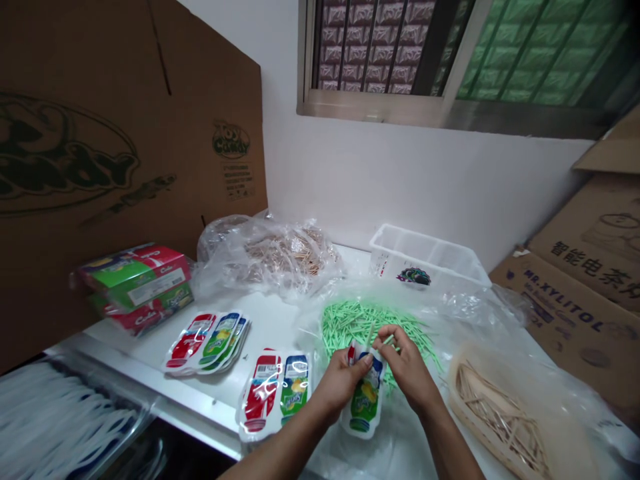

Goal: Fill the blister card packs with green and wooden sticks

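Observation:
My left hand (341,381) is closed around the upper part of a bottle-shaped packet (365,408) with a blue, green and yellow print; a bit of red shows by its fingers. At the packet's top edge, the fingertips of my right hand (404,363) pinch near a thin pale green stick (371,335). Whether the stick is inside the packet I cannot tell. Just beyond both hands lies a loose heap of green sticks (350,320) on clear plastic. Left of my left hand are paired red and green packets (263,393), partly covered by my forearm.
More packets (200,343) lie stacked further left, beside wrapped boxes (145,283). At the back are a plastic bag of brown sticks (295,257) and a white bin (430,257). A tray of brown sticks (500,420) stands at right. Cardboard boxes (575,320) flank the table.

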